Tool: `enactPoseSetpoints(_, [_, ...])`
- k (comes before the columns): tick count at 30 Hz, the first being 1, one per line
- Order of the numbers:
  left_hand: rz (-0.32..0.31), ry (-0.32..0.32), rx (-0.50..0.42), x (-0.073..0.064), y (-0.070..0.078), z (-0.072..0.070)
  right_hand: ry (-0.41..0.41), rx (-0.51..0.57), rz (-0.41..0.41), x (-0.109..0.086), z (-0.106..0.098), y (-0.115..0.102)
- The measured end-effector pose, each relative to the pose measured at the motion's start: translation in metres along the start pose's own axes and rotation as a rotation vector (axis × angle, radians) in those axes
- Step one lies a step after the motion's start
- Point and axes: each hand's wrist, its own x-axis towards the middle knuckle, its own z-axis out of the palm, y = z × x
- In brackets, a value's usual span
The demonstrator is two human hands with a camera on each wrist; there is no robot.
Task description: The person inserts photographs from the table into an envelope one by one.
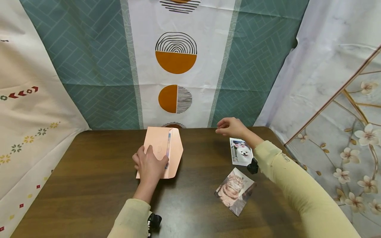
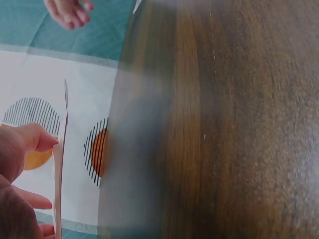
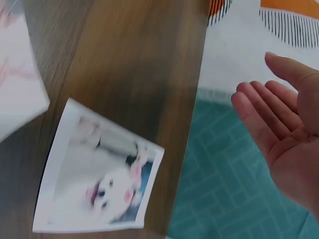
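Observation:
A peach envelope [image 1: 154,140] lies in my left hand [image 1: 150,165], its pointed flap open toward the right. A strip of a bluish picture [image 1: 168,145] shows inside the opening. My left hand grips the envelope across its width, the thumb by the opening and other fingers near the left edge. The left wrist view shows the envelope edge-on, raised above the tabletop. My right hand [image 1: 233,128] hovers near the far table edge, fingers slightly bent with nothing in them. Just below it lies a photo of a white dog [image 1: 242,153]; closer is a photo of a tabby cat [image 1: 233,191].
The dark wooden table [image 1: 89,172] extends under both arms. Behind it hangs a teal and white curtain [image 1: 205,62] with orange shapes. A floral white cloth [image 1: 342,132] borders the right side, and a cream cloth [image 1: 29,125] the left.

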Motion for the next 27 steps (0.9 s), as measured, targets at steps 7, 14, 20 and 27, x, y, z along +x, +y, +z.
enactPoseSetpoints(7, [-0.003, 0.002, 0.0, 0.001, -0.001, -0.001, 0.006, -0.182, -0.058, -0.013, -0.014, 0.03])
enactPoseSetpoints(14, [-0.005, -0.004, 0.006, 0.002, -0.001, -0.002, 0.009, -0.246, -0.046, -0.024, -0.025, 0.047])
enactPoseSetpoints(20, [-0.011, -0.009, -0.001, 0.002, -0.003, -0.002, 0.0, -0.265, -0.02, -0.032, -0.032, 0.06])
enactPoseSetpoints(27, [-0.007, -0.023, -0.009, 0.001, -0.001, -0.001, 0.054, -0.232, 0.045, -0.045, -0.039, 0.081])
